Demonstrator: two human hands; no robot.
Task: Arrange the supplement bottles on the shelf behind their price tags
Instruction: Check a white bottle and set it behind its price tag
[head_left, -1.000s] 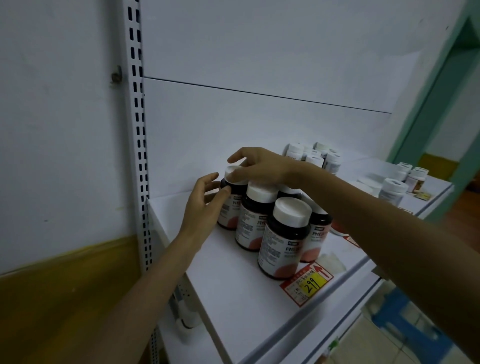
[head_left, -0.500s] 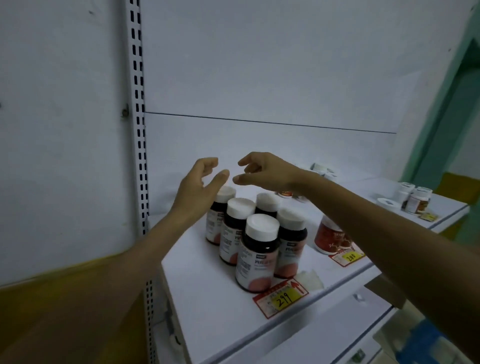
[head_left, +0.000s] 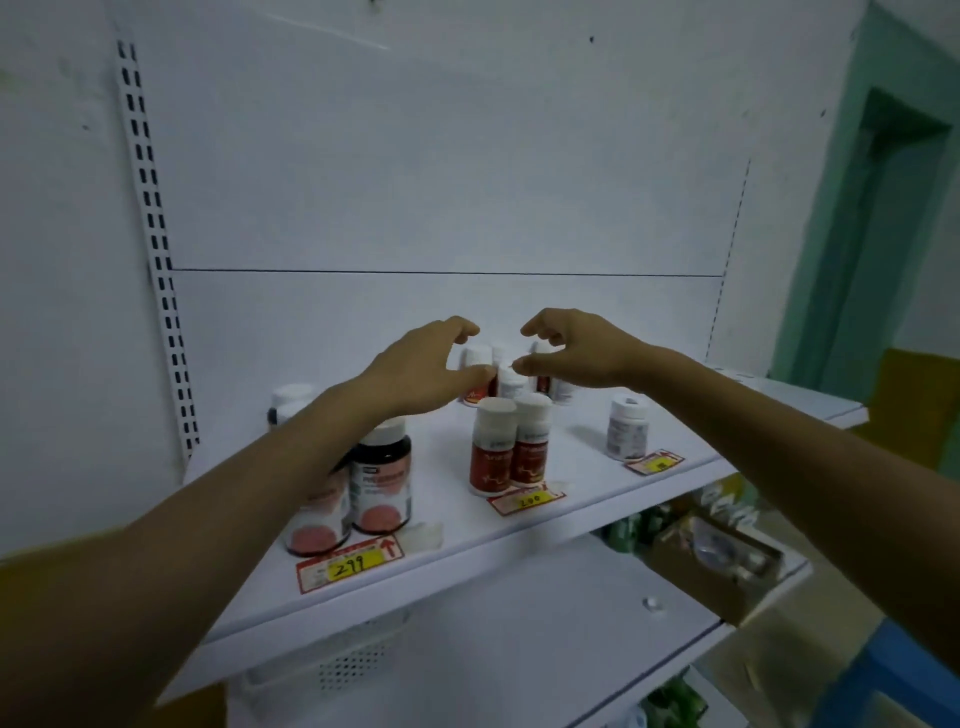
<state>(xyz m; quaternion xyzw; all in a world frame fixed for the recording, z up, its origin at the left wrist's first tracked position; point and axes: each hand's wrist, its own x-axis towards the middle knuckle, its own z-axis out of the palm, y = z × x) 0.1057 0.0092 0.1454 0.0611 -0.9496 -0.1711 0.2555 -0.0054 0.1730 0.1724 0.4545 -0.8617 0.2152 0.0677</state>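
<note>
White-capped dark bottles (head_left: 382, 483) now standing grouped behind the 299 tag (head_left: 350, 564), released a moment ago; left hand (head_left: 421, 371) and right hand (head_left: 571, 348) lifted clear, fingers loosely curled and empty, shifted rightward over the loose cluster of small bottles (head_left: 511, 376) at the back of the shelf (head_left: 597, 499), likely next to sort

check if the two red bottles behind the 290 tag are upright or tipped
Upright: both red bottles stand on their bases on the shelf, white caps on top.
</note>
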